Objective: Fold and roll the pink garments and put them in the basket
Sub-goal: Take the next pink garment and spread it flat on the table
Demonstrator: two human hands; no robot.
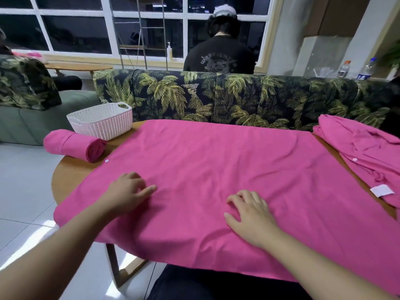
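Observation:
A large pink garment (216,165) lies spread flat over the round wooden table (69,176), its near edge hanging over the front. My left hand (127,191) rests on its left part, fingers loosely bent and the index finger pointing right. On the cloth nearer the middle rests my right hand (249,215), fingers slightly curled and pressing down. A rolled pink garment (73,145) lies at the table's far left. Behind the roll stands a white perforated basket (101,122). Another pink garment (363,152), unfolded with buttons and a white label, lies at the right.
A palm-print sofa (238,98) runs behind the table, and a person in a black shirt (218,55) sits beyond it with their back turned. A grey seat with a patterned cushion (23,83) stands at the left. White tiled floor (23,191) lies left of the table.

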